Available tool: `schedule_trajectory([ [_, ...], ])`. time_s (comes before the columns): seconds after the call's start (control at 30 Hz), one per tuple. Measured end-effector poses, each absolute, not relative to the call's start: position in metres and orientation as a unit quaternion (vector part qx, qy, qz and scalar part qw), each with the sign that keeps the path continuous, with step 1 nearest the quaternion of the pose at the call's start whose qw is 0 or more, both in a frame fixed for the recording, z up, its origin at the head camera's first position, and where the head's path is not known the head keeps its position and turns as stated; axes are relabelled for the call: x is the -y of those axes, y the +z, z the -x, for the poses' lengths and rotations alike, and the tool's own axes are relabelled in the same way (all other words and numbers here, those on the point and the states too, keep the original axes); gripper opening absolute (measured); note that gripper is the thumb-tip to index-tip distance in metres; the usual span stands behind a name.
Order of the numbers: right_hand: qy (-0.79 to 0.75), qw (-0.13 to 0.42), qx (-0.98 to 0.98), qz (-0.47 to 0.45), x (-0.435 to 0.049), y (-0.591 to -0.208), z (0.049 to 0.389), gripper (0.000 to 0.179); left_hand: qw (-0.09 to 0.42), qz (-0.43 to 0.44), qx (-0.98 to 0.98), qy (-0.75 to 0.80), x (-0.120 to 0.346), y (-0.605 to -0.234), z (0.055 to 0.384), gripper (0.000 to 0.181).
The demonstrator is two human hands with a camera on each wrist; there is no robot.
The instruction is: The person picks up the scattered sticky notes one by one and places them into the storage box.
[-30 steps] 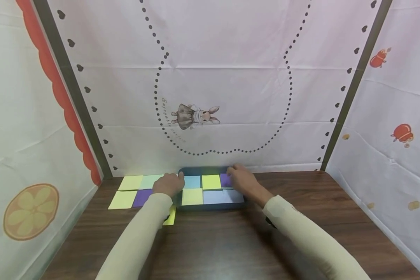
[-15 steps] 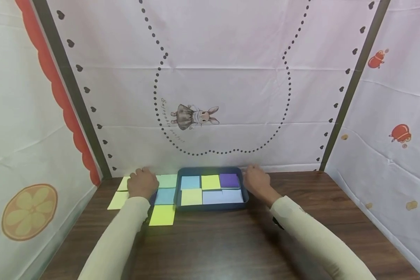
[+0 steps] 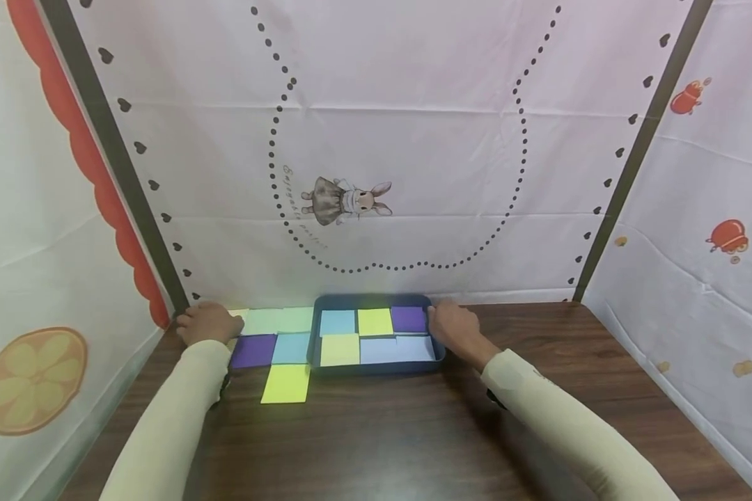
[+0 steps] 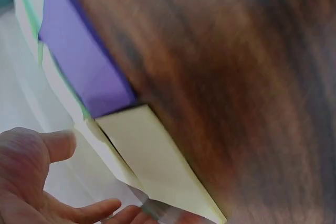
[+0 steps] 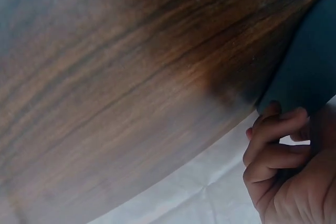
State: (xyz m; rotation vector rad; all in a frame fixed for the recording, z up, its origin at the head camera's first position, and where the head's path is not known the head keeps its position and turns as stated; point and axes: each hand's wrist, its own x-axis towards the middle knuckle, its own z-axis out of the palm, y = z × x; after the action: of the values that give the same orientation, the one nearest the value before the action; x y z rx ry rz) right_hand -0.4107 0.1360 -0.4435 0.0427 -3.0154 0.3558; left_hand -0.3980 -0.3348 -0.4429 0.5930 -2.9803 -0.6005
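Note:
At the left end of the rows of sticky note pads, my left hand (image 3: 208, 324) reaches over the pale yellow ones. Its thumb and fingers stand apart in the left wrist view, beside a pale yellow sticky note pad (image 4: 155, 161); fingertip contact is unclear. A purple sticky note pad (image 3: 253, 351) lies just right of it. My right hand (image 3: 456, 327) is at the right rim of a dark blue tray (image 3: 376, 369). Loosely curled, its fingers (image 5: 268, 158) overlap the tray corner in the right wrist view, with nothing seen inside them.
Inside the tray lie light blue, yellow, purple and pale lilac pads. Green pads (image 3: 278, 320), a light blue pad (image 3: 291, 348) and a bright yellow pad (image 3: 286, 383) sit left of it on the wooden table (image 3: 376, 438). A cloth wall (image 3: 413, 209) rises behind.
My left hand has moved left from the tray's left rim to the far pale yellow pads. My right hand has left the purple pad and shifted to the tray's right rim.

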Motion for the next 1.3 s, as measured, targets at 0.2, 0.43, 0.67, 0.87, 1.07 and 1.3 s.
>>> schedule_trajectory([
  [0.2,0.108,0.017,0.994,-0.004,-0.131,-0.439,0.416,0.048,-0.024,-0.201,0.952,-0.229,0.345,-0.432,0.401,0.051],
  [0.43,0.099,-0.029,0.995,0.008,-0.124,-0.439,0.423,0.038,-0.023,-0.208,0.951,-0.226,0.342,-0.423,0.407,0.055],
  [0.67,0.088,-0.028,0.996,0.019,-0.125,-0.461,0.442,0.050,-0.020,-0.217,0.950,-0.226,0.346,-0.417,0.418,0.066],
  [0.87,0.082,-0.014,0.996,0.018,-0.126,-0.475,0.463,0.049,-0.046,-0.223,0.953,-0.198,0.355,-0.412,0.429,0.061],
  [1.07,0.086,-0.010,0.996,0.005,-0.129,-0.496,0.483,0.044,-0.089,-0.243,0.945,-0.198,0.365,-0.416,0.441,0.068],
  [1.3,0.088,-0.009,0.996,-0.009,-0.135,-0.523,0.488,0.036,-0.124,-0.265,0.934,-0.207,0.364,-0.435,0.444,0.084],
])
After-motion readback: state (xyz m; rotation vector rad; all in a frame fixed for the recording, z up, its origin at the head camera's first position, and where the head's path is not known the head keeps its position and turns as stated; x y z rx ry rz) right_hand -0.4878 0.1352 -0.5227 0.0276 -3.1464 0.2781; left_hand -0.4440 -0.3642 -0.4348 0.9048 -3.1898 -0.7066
